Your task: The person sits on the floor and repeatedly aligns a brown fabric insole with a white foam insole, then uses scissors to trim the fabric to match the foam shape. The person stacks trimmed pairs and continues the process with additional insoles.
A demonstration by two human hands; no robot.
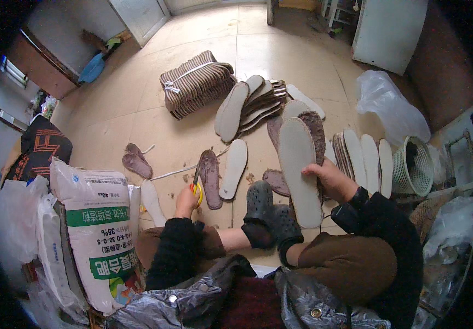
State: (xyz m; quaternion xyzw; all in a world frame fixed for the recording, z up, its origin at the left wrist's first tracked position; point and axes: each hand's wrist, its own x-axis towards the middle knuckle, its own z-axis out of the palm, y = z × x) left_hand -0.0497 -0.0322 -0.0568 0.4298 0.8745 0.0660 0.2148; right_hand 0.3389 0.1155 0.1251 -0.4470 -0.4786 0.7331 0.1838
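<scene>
My left hand (186, 202) grips yellow-handled scissors (197, 186), blades upward, beside a brown fleecy insole (210, 175). A white insole (233, 170) lies to its right on the floor. My right hand (332, 181) holds a long white insole (297, 153) upright, thumb on its face, with brown fleece (313, 126) showing behind it. Several stacked insoles (231, 112) lie farther forward, and a row of insoles (357, 159) stands to the right of my hand. A small brown insole (138, 162) with a white strip lies at the left.
A tied striped bundle (197, 85) sits ahead. Large white sacks (94, 219) crowd my left; a green-and-white basket (411, 164) and a clear plastic bag (390, 104) are on the right. My feet in dark clogs (261, 211) are between my hands. A blue basin (91, 70) stands far left.
</scene>
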